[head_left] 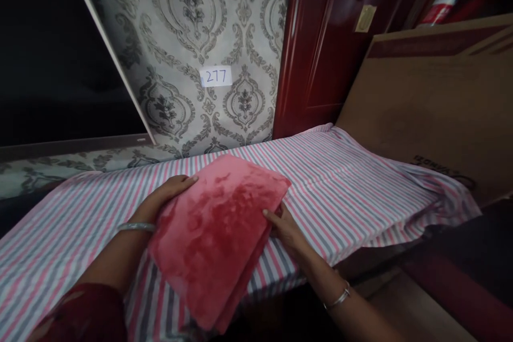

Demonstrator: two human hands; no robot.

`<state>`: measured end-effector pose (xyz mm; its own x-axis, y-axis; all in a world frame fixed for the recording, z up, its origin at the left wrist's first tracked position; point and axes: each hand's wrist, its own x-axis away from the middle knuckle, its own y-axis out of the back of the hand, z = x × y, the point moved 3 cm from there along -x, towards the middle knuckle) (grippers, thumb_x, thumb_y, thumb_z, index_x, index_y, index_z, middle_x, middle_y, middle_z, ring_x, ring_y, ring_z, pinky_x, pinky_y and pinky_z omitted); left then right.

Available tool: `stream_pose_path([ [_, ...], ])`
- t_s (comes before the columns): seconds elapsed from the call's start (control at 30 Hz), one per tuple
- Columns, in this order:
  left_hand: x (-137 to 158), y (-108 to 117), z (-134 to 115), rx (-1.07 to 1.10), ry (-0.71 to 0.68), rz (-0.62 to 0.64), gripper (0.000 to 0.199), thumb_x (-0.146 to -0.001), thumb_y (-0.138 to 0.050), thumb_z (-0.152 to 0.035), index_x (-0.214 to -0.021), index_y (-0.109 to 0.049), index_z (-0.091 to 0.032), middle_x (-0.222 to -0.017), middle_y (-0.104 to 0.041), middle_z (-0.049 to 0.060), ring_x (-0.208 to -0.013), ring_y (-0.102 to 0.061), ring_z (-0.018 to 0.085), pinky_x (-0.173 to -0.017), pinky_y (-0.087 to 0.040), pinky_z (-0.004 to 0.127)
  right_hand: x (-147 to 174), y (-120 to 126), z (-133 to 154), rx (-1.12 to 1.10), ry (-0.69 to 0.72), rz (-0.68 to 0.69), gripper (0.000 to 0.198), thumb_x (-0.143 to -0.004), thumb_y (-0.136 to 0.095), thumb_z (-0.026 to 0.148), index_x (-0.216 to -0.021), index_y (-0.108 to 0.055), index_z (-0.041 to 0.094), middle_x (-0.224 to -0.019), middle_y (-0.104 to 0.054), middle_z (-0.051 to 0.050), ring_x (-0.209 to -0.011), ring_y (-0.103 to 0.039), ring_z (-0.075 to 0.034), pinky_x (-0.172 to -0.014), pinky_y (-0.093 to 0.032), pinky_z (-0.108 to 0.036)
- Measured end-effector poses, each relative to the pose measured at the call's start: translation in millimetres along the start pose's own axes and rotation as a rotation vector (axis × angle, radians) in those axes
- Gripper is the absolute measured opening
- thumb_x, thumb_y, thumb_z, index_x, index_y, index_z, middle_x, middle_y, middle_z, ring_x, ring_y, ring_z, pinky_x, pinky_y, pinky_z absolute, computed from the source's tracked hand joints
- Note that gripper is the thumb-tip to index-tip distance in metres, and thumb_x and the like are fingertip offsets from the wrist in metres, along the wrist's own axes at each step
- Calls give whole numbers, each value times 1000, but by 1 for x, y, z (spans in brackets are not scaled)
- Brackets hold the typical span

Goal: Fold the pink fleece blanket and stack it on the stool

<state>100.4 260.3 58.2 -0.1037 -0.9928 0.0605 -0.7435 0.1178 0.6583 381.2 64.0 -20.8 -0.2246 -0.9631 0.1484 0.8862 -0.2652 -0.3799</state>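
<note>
A folded red plush cloth (pixel 220 235), perhaps a blanket or cover, lies at a slant over the front edge of a striped sheet (pixel 340 181). My left hand (pixel 176 187) grips its upper left edge, thumb on top and the other fingers mostly hidden. On the right side, my right hand (pixel 282 227) pinches the cloth's edge with the thumb above and fingers underneath. Layers show along the lower right side of the cloth, whose near corner hangs past the sheet's edge.
A large dark screen (pixel 68 59) stands at the left. Behind are patterned wallpaper with a paper label (pixel 216 76) reading 277 and a dark red cabinet door (pixel 320 37). A big cardboard box (pixel 433 101) leans at the right, near a plastic bottle (pixel 449 0).
</note>
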Motion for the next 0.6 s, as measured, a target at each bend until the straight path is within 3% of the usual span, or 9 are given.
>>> stream_pose_path([
  [0.07,-10,-9,4,-120,-13,38,49,-61,-73,-63,-73,-69,-16,-92,-74,18,-94,-66,36,-80,-46,37,-1,1,-2,0,19,-8,83,-65,-81,47,-137,-42,31,-138,-59,-9,-113,-64,-32,-66,-60,-36],
  [0.2,-15,-16,16,-269,-40,-14,61,-72,-59,-71,-92,-69,-14,-108,-72,23,-104,-64,41,-84,-45,41,0,0,-2,-16,54,-13,80,-65,-82,45,-134,-45,27,-139,-59,-10,-113,-64,-33,-68,-60,-36],
  [0.33,-9,-20,21,-404,-42,17,68,-83,-41,-72,-108,-66,-14,-119,-69,21,-110,-63,37,-86,-46,40,1,-2,0,4,65,-54,78,-62,-83,45,-129,-50,24,-131,-64,-12,-105,-68,-32,-60,-59,-32],
  [0.6,-8,-24,21,-506,-60,7,71,-86,-32,-72,-109,-67,-15,-117,-70,17,-106,-66,33,-83,-48,37,0,2,-3,29,51,-82,76,-59,-83,45,-126,-52,25,-123,-69,-9,-89,-71,-27,-57,-57,-31],
])
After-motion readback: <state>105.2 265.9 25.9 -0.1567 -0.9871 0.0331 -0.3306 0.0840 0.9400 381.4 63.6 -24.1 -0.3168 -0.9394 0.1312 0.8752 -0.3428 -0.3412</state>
